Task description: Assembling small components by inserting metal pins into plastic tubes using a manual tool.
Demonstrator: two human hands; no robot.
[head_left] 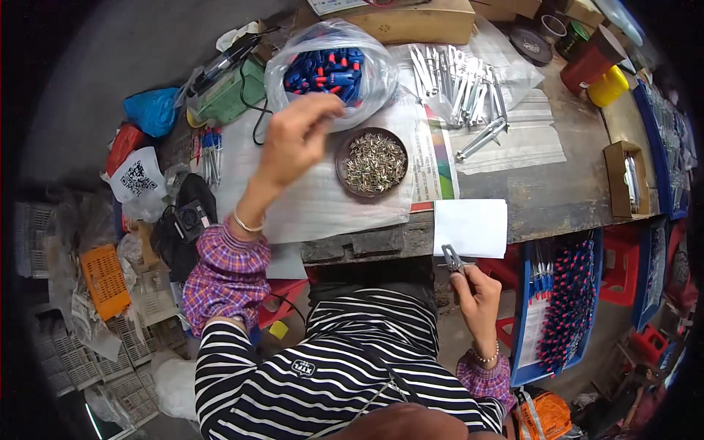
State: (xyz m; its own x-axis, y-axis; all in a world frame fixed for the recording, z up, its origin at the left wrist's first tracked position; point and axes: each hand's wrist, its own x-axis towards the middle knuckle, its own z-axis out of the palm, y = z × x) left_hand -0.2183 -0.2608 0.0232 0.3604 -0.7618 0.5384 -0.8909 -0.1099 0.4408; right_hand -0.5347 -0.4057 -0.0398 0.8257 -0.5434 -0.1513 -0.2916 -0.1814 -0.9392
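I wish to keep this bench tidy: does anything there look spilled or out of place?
Nothing looks spilled: small metal pins sit inside their round bowl. The long metal pieces look slightly untidy, lying at mixed angles.

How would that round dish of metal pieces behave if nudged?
The dish probably feels heavy for its size, holding many metal pieces. Sitting flat and wide, it would likely slide rather than tip. A hard shove might spill pieces, since they lie loose.
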